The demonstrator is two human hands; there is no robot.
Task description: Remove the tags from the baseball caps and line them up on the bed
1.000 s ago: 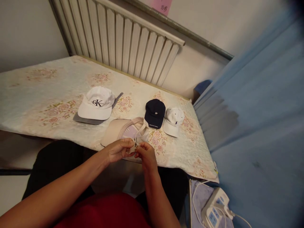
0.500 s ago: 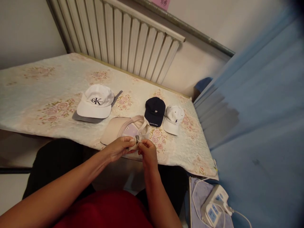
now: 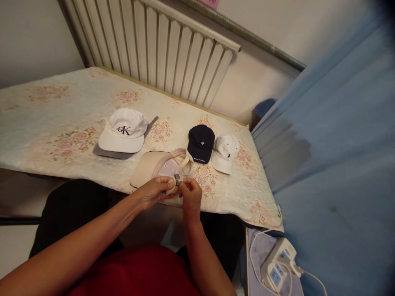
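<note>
A beige baseball cap [image 3: 146, 166] lies upside down at the front edge of the bed, its brim to the left and its lilac lining showing. My left hand [image 3: 159, 191] pinches the cap's back strap from the left. From the right, my right hand [image 3: 191, 192] closes its fingertips on the same strap, close to a small metal buckle [image 3: 177, 177]. My fingers partly hide the strap end. Just beyond the strap are a navy cap [image 3: 200, 142] and a small white cap [image 3: 226, 150], both brim toward me.
Farther left, a white cap with CK lettering [image 3: 123, 127] rests on a grey cap [image 3: 115, 153]. A floral bedspread [image 3: 83, 102] covers the bed. Behind stands a radiator [image 3: 173, 61]; a blue curtain [image 3: 333, 156] hangs at right, near a power strip [image 3: 279, 267].
My right hand has shifted slightly left and up, and the buckle shows more clearly between my hands. The caps stay in place; the view has tilted a little.
</note>
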